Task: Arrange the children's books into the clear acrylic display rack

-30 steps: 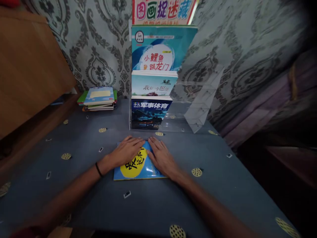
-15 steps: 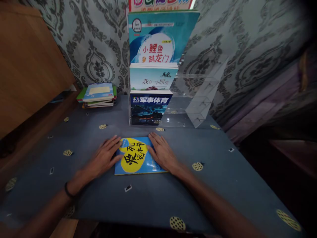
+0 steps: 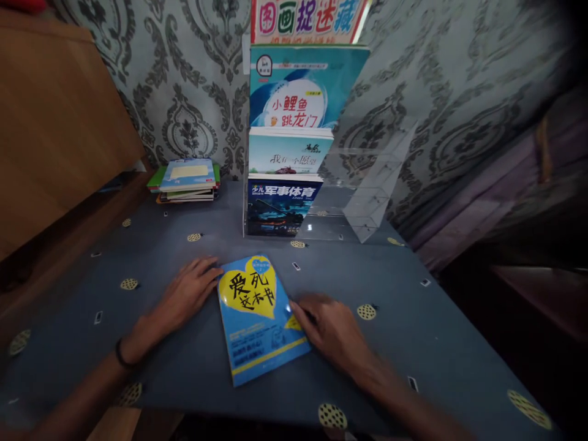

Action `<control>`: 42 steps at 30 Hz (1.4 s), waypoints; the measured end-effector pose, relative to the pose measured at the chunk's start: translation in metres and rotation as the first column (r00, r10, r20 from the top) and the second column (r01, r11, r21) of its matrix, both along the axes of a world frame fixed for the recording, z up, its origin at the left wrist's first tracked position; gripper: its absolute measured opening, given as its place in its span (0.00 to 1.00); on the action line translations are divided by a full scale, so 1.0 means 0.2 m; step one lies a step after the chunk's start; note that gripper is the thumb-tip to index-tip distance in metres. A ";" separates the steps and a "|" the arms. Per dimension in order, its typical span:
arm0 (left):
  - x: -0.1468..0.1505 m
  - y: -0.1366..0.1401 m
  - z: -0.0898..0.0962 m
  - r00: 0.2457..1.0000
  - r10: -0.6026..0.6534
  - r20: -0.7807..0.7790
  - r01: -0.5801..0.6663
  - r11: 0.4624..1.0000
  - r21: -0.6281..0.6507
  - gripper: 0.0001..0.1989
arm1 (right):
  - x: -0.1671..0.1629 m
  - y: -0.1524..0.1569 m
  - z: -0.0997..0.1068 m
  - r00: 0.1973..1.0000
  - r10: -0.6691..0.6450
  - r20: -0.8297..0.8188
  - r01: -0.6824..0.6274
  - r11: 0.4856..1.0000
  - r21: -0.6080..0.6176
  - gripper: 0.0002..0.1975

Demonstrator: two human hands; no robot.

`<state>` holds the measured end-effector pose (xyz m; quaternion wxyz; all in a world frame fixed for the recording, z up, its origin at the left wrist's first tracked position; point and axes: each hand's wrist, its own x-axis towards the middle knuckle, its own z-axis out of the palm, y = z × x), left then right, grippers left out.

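A blue book (image 3: 257, 334) with a yellow heart and black Chinese writing lies on the table, slightly turned, its title upright to me. My left hand (image 3: 195, 286) rests flat at the book's upper left edge, fingers stretched out and the fingertips close to or touching the cover. At the right edge, my right hand (image 3: 331, 327) has curled fingers and pinches the book, the thumb along its side; some of those fingertips are hidden.
Behind the book stands a clear acrylic rack (image 3: 367, 208) holding several books, with a dark blue military book (image 3: 280, 208) lowest in front. To the left lies a book stack (image 3: 188, 180). A wooden panel (image 3: 59, 122) borders the patterned table (image 3: 390, 367).
The blue book has turned from sideways to nearly upright. My right hand has moved down and right and closed on its edge; my left hand has drawn off the cover to its edge.
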<state>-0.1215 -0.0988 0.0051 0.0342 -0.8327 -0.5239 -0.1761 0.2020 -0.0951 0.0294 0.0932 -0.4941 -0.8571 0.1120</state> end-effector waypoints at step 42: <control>0.18 -0.07 -0.03 0.998 0.020 0.053 -0.019 1.000 -0.020 0.16 | -0.17 0.09 -0.22 0.957 0.288 -0.022 -0.287 0.957 0.048 0.36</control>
